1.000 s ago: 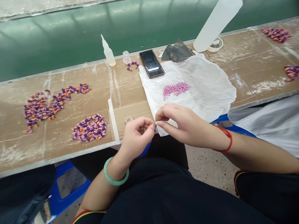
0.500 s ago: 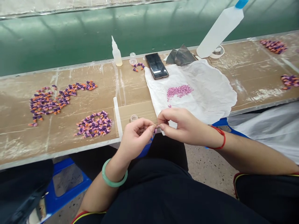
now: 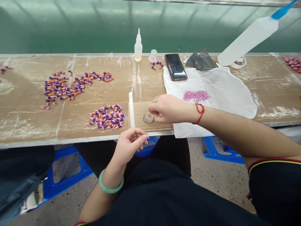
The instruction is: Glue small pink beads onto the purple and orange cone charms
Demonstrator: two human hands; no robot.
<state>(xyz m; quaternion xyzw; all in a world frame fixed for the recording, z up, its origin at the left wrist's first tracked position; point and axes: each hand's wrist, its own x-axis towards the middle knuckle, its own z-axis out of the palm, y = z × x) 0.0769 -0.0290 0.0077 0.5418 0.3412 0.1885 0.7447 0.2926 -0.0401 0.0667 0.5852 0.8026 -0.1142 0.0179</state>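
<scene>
Under the right hand: a small clear glass dish [image 3: 149, 118] sat on a cardboard sheet [image 3: 141, 110], lying on the surface [image 3: 28, 131].
Right hand [image 3: 168, 108]: it reached across with the fingers bunched downward over the dish; contact could not be told.
Left hand [image 3: 130, 146]: it hung just off the surface's near edge, fingers loosely curled toward the thumb; whether they pinched anything could not be told.
Ahead of the right hand: pink beads [image 3: 196, 96] remained heaped on a crumpled white sheet [image 3: 230, 94].
Left of the hands: purple-and-orange pieces [image 3: 107, 116] lay in spread groups, apparently the part already worked.
Farther ahead: a squeeze bottle [image 3: 138, 47] and a phone [image 3: 175, 66] stood beyond the cardboard sheet.
</scene>
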